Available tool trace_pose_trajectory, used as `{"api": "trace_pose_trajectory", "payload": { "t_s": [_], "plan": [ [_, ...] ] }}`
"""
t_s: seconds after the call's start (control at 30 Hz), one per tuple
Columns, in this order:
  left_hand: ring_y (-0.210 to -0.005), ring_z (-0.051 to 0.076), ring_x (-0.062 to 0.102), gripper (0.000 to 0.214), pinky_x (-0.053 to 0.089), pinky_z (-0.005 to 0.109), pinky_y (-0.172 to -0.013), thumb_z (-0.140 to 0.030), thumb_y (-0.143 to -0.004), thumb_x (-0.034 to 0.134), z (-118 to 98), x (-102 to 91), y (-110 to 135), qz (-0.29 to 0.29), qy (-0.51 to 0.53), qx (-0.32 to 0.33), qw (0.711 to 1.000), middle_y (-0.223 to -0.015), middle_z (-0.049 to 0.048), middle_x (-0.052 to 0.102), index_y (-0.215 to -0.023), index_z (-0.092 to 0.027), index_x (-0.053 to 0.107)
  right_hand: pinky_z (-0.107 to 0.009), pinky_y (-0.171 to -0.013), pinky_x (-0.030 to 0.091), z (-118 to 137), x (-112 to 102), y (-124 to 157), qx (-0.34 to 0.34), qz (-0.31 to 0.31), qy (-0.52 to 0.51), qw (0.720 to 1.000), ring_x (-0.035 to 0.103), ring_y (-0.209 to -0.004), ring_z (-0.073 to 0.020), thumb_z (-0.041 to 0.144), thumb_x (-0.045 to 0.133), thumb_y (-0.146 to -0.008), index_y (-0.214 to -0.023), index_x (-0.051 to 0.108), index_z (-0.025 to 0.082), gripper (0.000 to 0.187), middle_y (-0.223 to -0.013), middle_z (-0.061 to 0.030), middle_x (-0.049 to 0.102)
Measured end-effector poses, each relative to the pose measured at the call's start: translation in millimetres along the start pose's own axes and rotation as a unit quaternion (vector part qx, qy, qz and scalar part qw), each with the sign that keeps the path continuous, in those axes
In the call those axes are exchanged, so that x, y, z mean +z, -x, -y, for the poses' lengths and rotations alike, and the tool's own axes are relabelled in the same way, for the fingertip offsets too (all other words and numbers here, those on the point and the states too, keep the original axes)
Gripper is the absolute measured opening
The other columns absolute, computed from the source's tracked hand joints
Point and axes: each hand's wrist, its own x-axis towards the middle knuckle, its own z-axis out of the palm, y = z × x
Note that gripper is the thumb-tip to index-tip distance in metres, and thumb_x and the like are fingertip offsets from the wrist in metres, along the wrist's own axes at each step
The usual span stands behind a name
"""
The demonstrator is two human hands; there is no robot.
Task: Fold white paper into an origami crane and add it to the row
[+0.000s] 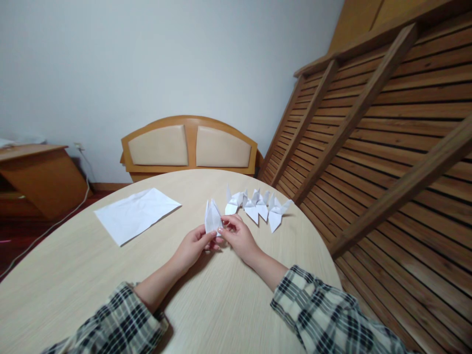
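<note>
Between my two hands is a piece of folded white paper (pixel 212 217), upright, with pointed tips at its top. My left hand (pixel 196 245) pinches its lower left part, thumb in front. On the other side, my right hand (pixel 238 237) grips its lower right edge with thumb and fingers. The fingers behind the paper are partly hidden. Just beyond my right hand stand several folded white paper cranes (pixel 254 204) in a cluster, some overlapping.
A creased white sheet of paper (pixel 138 214) lies at the left of the round wooden table (pixel 92 275). Behind the table stands a headboard (pixel 190 142) with beige panels. A slatted wooden frame (pixel 368 128) leans at the right. A desk (pixel 40 172) is at far left.
</note>
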Motion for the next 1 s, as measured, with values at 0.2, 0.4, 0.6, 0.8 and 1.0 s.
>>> {"api": "trace_pose_trajectory", "payload": {
  "t_s": [0.2,0.4,0.6,0.8,1.0],
  "plan": [
    [-0.058,0.013,0.063,0.037,0.046,0.025,-0.059,-0.042,-0.073,0.075,1.5,-2.2,-1.5,0.003,0.007,0.001,1.000,-0.074,0.0056,0.072,-0.092,-0.012,0.064,-0.027,-0.070,0.052,2.5,-0.6,0.1,-0.002,0.006,0.002,1.000,0.053,-0.083,-0.0132,0.022,0.064,-0.077,-0.091,0.066,0.023,0.014,-0.100,-0.0033,0.052],
    [-0.057,0.011,0.062,0.039,0.046,0.023,-0.058,-0.042,-0.070,0.077,2.3,-2.5,-2.0,0.006,0.034,-0.005,0.999,-0.073,0.0038,0.072,-0.092,-0.012,0.064,-0.027,-0.071,0.052,0.0,-0.2,-0.3,0.006,0.011,-0.008,1.000,0.056,-0.083,-0.0121,0.018,0.065,-0.076,-0.090,0.065,0.022,0.014,-0.104,-0.0037,0.051],
    [-0.056,0.011,0.060,0.035,0.044,0.023,-0.057,-0.040,-0.070,0.077,2.5,-2.8,-2.1,0.000,0.026,0.002,1.000,-0.071,0.0032,0.070,-0.086,-0.013,0.065,-0.026,-0.069,0.056,2.7,1.1,2.1,0.026,0.043,-0.030,0.998,0.056,-0.088,-0.0129,0.025,0.066,-0.076,-0.095,0.065,0.020,0.019,-0.116,-0.0060,0.046],
    [-0.056,0.012,0.060,0.034,0.048,0.026,-0.060,-0.041,-0.070,0.078,2.5,-2.7,-2.2,0.032,0.036,-0.012,0.999,-0.070,0.0035,0.069,-0.085,-0.012,0.065,-0.025,-0.072,0.055,12.2,0.4,3.8,0.020,0.077,-0.024,0.997,0.056,-0.098,-0.0158,0.021,0.060,-0.080,-0.093,0.068,0.020,0.014,-0.117,-0.0073,0.047],
    [-0.059,0.012,0.062,0.031,0.047,0.025,-0.060,-0.035,-0.072,0.075,-0.2,-4.6,-0.9,0.015,0.041,-0.017,0.999,-0.076,0.0059,0.071,-0.091,-0.012,0.066,-0.029,-0.083,0.053,12.3,0.1,3.8,0.031,0.087,-0.035,0.995,0.055,-0.106,-0.0177,0.019,0.058,-0.082,-0.095,0.071,0.022,0.018,-0.118,-0.0065,0.048]
  ]
}}
